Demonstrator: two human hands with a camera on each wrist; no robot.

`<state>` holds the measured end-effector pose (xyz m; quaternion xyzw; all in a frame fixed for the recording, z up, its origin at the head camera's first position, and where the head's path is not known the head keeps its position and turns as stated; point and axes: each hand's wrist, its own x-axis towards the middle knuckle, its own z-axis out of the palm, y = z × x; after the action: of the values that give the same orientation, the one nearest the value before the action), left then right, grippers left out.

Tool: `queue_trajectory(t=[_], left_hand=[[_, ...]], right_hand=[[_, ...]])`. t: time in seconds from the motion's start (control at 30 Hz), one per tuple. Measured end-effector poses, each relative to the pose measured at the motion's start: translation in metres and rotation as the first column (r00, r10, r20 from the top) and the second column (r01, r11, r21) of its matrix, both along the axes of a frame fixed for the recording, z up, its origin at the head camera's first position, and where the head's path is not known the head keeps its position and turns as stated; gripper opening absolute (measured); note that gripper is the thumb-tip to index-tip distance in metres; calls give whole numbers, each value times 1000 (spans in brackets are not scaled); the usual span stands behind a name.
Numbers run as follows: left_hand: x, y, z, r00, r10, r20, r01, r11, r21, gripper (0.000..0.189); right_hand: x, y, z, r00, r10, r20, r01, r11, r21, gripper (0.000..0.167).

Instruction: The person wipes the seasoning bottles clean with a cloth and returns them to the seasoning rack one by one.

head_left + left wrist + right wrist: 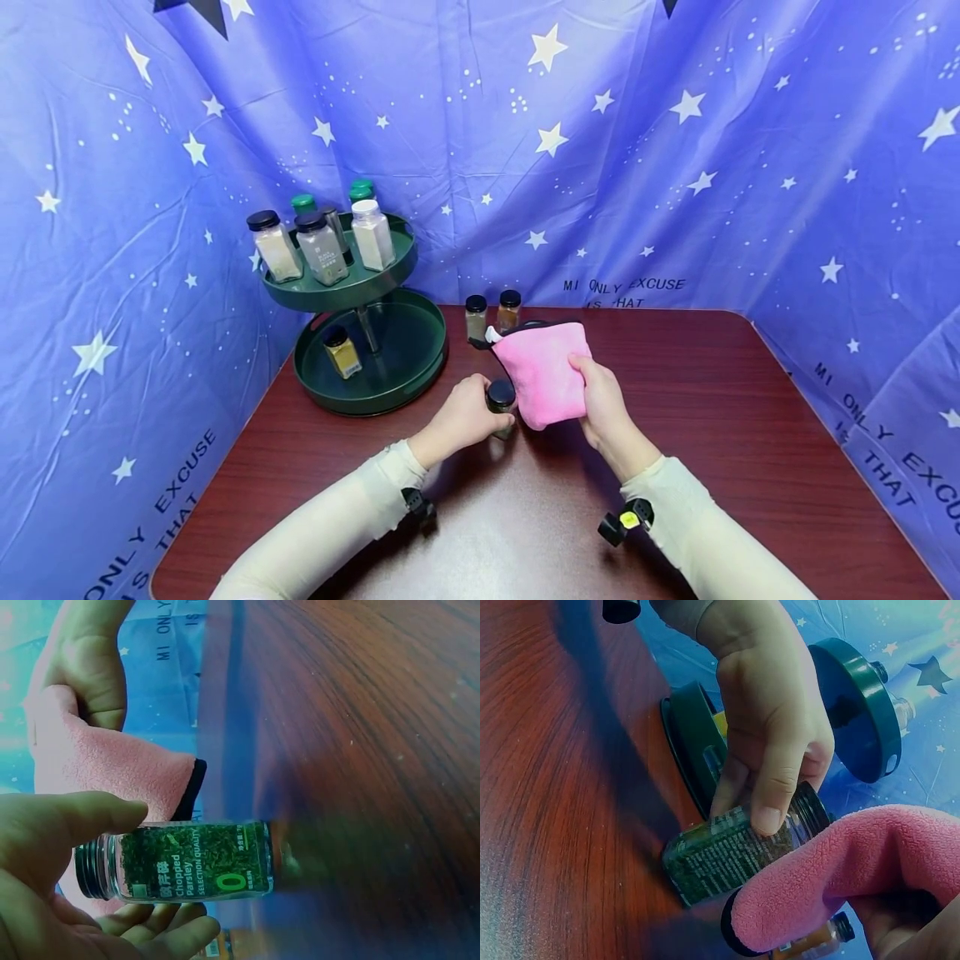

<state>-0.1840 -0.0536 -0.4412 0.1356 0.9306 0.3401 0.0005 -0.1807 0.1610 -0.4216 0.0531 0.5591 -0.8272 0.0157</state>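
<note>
My left hand (459, 417) grips a small glass jar with a black lid (500, 395) near the middle of the table. In the left wrist view its label reads Chopped Parsley, and green flakes fill the jar (195, 861). Thumb on one side and fingers on the other hold it close to the tabletop; whether its base touches is hard to tell. A pink fleecy cloth with black edging (547, 371) is in my right hand (606, 404), pinched at its right side. The cloth hangs against the jar's right side, covering part of the lid in the right wrist view.
A two-tier green turntable rack (367, 400) stands at the back left. Several spice jars fill its upper tray (337, 296); one yellow jar (342, 353) sits below. Behind the cloth stand two more black-lidded jars, one greyish (476, 318), one orange-brown (509, 309). Starry blue curtains (480, 150) surround the table.
</note>
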Motion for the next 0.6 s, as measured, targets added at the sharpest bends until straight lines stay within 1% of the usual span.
queue_trajectory(t=[0.1,0.4,0.6], left_hand=[[-1,-1,2,1000,-16,9,16,1000,-7,47],[-5,-2,1,997,-74,-29,72,997,-41,46],[-4,-3,6,993,-116,-11,115,993,-18,46]], right_hand=[[0,-1,0,1000,-2,-5,2,1000,-2,18],[2,-2,4,1000,-3,-11,3,1000,5,18],[2,-5,2,1000,2,-22,-1,1000,18,18]])
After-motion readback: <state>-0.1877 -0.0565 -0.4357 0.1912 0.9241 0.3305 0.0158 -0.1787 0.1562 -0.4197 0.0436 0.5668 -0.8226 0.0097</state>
